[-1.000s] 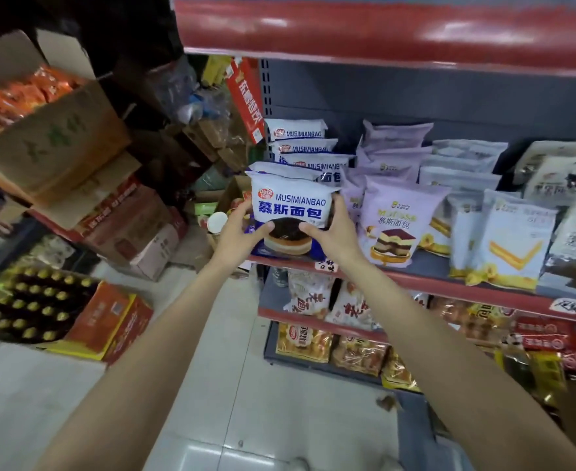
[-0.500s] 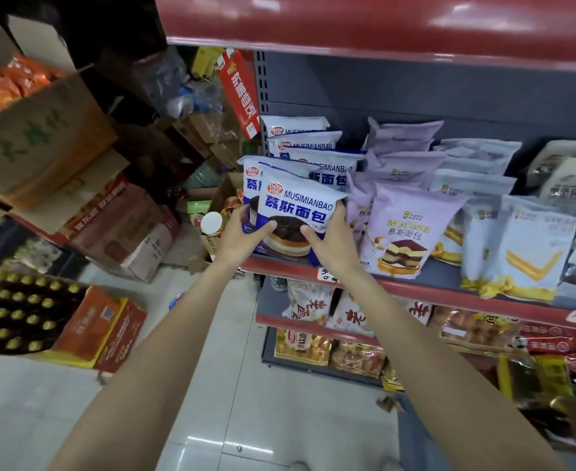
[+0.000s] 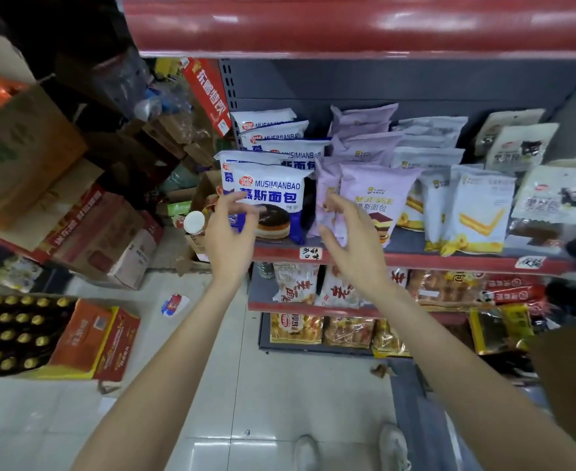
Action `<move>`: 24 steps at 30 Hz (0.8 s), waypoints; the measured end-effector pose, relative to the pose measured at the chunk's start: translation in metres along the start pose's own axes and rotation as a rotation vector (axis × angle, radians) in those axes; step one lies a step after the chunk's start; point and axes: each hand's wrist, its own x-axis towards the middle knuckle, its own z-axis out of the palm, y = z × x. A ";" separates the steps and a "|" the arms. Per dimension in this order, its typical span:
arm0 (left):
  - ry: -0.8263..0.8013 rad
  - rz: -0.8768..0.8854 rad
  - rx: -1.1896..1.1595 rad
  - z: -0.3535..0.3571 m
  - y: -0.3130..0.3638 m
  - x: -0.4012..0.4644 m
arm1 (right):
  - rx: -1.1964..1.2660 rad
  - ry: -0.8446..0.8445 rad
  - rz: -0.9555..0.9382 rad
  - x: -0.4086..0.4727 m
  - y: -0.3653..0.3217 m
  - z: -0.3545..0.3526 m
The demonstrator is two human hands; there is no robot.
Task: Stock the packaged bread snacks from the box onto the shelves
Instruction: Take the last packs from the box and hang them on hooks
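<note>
Front bread pack (image 3: 273,198), white and blue with a chocolate cake picture, stands upright at the front edge of the shelf (image 3: 415,258), leftmost row, more of the same packs lined up behind it.

Left hand (image 3: 229,232) is in front of the pack's lower left corner, fingers loosely curled, nothing clamped in them. Fingertips overlap the pack edge in the head view; cannot tell whether they touch it or sit just off it.

Right hand (image 3: 351,232) is raised in front of the purple pack (image 3: 371,202) in the next row, fingers spread and relaxed, holding nothing. It is just right of the front bread pack, apart from it.

Further right on the same shelf: white packs with a yellow ribbon print (image 3: 477,212), then pale packs with a dark print (image 3: 551,198).

Lower shelves carry more bagged bread (image 3: 297,283). On the floor at left sits an open carton of bottles (image 3: 18,331) with stacked cardboard boxes (image 3: 25,154) beyond it. A brown box corner (image 3: 572,368) is at the right edge, blurred.
</note>
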 end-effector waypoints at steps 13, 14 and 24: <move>-1.116 0.524 0.283 0.063 0.137 -0.162 | -0.509 -0.403 0.148 -0.192 0.032 -0.222; -1.142 0.561 0.230 0.077 0.151 -0.179 | -0.498 -0.439 0.204 -0.210 0.039 -0.242; -1.144 0.701 -0.137 0.253 0.282 -0.390 | -0.370 -0.109 0.570 -0.397 0.165 -0.455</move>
